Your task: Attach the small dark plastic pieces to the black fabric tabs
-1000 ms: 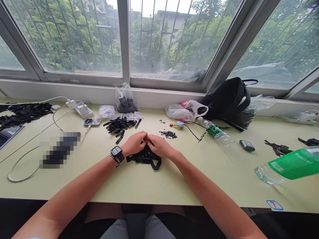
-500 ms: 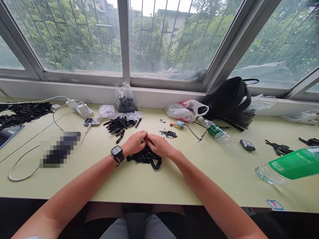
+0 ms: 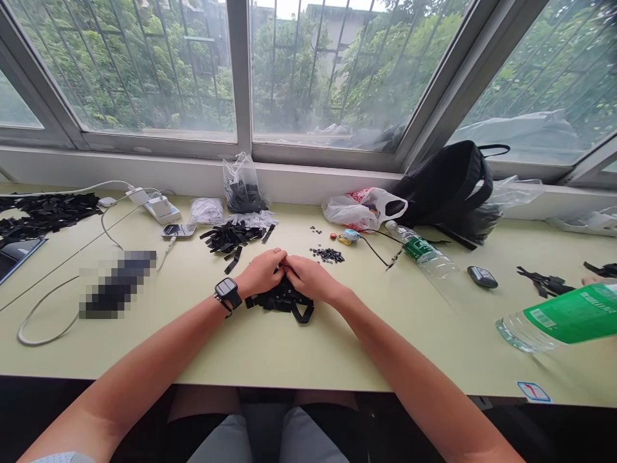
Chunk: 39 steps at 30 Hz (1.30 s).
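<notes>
My left hand (image 3: 264, 271) and my right hand (image 3: 308, 278) meet at the fingertips in the middle of the table, both closed in a pinch. Whatever sits between the fingers is hidden or too small to name. Right under them lies a heap of black strips (image 3: 279, 299) with small shiny dots on some; one strip (image 3: 303, 312) is bent into a loop. Beyond my right hand are small black rings (image 3: 329, 255) in a loose pile. Past my left hand is another heap of plain black strips (image 3: 231, 238).
Clear bags (image 3: 243, 186) stand by the window sill. A lying bottle (image 3: 424, 251), a black bag (image 3: 443, 186) and a white plastic bag (image 3: 354, 209) are at the back right. A large green-labelled bottle (image 3: 569, 315) is at the right. Cables and a power strip (image 3: 162, 209) lie left.
The view has shifted slightly. My hands stay pinched together over the same heap, with hardly any movement. At the far right edge, a bit of another hand seems to show behind the large bottle.
</notes>
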Each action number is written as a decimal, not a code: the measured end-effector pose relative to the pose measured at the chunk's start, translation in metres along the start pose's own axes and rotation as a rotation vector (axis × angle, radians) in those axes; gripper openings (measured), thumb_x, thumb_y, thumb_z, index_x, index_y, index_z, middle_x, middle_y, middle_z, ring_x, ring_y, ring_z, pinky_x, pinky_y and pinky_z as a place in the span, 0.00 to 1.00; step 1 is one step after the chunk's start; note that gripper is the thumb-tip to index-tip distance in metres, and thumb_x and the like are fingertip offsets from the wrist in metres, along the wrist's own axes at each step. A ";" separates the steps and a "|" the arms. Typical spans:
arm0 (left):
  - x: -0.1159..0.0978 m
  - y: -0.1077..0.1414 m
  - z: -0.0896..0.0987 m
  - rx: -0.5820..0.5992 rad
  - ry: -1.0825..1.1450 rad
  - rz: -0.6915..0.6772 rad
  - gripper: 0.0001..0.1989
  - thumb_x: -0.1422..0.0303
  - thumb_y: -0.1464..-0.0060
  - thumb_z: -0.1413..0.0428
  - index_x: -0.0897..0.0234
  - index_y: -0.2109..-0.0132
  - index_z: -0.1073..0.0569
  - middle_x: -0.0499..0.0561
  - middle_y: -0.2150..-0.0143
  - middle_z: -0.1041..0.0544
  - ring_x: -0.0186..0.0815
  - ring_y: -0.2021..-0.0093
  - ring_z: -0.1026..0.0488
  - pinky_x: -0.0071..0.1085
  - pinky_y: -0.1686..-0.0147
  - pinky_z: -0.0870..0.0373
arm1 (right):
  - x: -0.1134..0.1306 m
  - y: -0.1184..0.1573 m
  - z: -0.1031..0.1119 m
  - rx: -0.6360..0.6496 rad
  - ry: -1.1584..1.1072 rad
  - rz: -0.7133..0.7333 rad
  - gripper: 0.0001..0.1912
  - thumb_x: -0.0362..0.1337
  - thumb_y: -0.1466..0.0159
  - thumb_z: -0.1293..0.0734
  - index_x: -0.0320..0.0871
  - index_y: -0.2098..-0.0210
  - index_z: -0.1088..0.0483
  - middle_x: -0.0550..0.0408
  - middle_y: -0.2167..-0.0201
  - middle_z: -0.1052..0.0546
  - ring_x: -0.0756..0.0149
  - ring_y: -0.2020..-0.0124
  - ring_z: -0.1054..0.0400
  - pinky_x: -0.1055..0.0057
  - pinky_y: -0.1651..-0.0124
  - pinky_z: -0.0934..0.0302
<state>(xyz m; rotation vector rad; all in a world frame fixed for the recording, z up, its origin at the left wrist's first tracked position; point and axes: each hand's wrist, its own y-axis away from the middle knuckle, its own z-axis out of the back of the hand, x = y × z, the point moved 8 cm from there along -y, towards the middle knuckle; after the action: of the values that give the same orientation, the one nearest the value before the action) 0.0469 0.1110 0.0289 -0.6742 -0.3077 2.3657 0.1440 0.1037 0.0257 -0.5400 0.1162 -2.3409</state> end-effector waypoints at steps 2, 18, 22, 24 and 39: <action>0.000 0.000 0.000 0.005 0.003 0.008 0.05 0.76 0.43 0.51 0.60 0.64 0.35 0.52 0.63 0.29 0.39 0.65 0.33 0.35 0.66 0.37 | 0.001 0.000 0.000 0.001 -0.006 0.004 0.06 0.29 0.32 0.42 0.43 0.63 0.36 0.51 0.65 0.27 0.64 0.65 0.37 0.69 0.60 0.44; 0.002 0.000 0.006 -0.007 0.018 0.027 0.05 0.73 0.41 0.50 0.61 0.64 0.30 0.52 0.62 0.25 0.38 0.65 0.30 0.33 0.67 0.37 | -0.003 0.001 0.007 -0.054 -0.003 -0.025 0.07 0.30 0.32 0.41 0.44 0.65 0.35 0.54 0.67 0.25 0.66 0.69 0.37 0.72 0.65 0.49; 0.005 0.000 0.008 -0.013 0.057 0.043 0.08 0.71 0.39 0.49 0.61 0.60 0.25 0.51 0.61 0.21 0.38 0.63 0.27 0.32 0.64 0.35 | -0.011 0.001 0.010 -0.103 0.024 -0.084 0.08 0.32 0.33 0.40 0.44 0.68 0.34 0.55 0.71 0.27 0.67 0.71 0.40 0.71 0.67 0.52; 0.007 0.000 0.008 -0.015 0.080 0.058 0.08 0.70 0.39 0.48 0.60 0.58 0.23 0.51 0.61 0.20 0.39 0.62 0.26 0.31 0.63 0.33 | -0.018 0.001 0.012 -0.135 0.029 -0.136 0.09 0.34 0.33 0.40 0.44 0.70 0.35 0.56 0.73 0.28 0.67 0.73 0.41 0.71 0.68 0.53; 0.017 -0.004 0.014 -0.108 0.262 0.121 0.12 0.63 0.38 0.45 0.60 0.53 0.20 0.51 0.57 0.17 0.35 0.66 0.26 0.31 0.64 0.29 | -0.042 -0.002 0.025 -0.292 -0.251 -0.197 0.11 0.40 0.33 0.40 0.44 0.70 0.33 0.59 0.76 0.31 0.68 0.74 0.40 0.72 0.68 0.47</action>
<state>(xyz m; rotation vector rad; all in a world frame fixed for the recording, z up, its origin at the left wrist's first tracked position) 0.0306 0.1246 0.0359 -1.0695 -0.2872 2.3502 0.1805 0.1349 0.0348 -1.0257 0.3021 -2.4361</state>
